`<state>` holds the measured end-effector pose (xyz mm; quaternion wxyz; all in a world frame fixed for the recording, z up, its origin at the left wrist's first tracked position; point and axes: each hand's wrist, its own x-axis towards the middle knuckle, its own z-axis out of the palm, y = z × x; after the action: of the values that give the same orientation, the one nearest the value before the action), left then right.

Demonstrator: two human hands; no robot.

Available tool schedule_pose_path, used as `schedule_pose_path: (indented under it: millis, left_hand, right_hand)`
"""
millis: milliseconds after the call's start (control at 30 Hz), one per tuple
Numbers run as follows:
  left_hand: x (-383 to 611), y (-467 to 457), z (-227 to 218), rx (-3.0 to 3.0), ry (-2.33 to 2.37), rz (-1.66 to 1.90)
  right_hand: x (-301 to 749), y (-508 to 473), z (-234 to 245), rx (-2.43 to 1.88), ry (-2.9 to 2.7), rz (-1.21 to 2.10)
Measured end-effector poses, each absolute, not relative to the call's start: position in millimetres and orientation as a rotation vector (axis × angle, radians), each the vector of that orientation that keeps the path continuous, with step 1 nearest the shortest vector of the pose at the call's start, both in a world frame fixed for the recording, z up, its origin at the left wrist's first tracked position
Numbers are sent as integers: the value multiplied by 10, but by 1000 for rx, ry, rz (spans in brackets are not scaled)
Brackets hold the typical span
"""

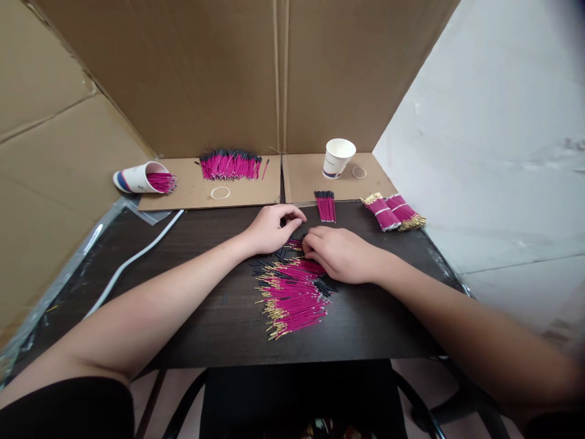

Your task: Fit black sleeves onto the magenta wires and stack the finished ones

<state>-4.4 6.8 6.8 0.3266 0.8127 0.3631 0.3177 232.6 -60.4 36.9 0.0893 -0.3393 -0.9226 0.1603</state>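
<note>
Head cam: left hand (270,230) and right hand (339,255) are both curling mid-frame; honestly can't tell if either's pinching anything. Magenta pins (297,289) are lying just below center.

A dark tabletop (219,329) carries loose magenta, gold-ended pins (295,308) at centre frame, small black tubes (326,285) among them, two banded bundles (387,214) at right, a pale cable (119,272) at left and cardboard sheets (256,196) across the upper middle.

Left fingers (295,211) curled, right fingers (315,242) seemingly bunched
</note>
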Motion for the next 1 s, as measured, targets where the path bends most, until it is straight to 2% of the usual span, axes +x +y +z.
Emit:
schedule_pose_path:
  millis: [600, 1000]
  left_hand:
    - [-36, 63, 71, 2129, 955, 831]
    - [-34, 64, 74, 2120, 955, 831]
  right_hand:
    - [2400, -588, 362, -824, -2662, 537]
    - [2368, -604, 356, -971, -2715, 493]
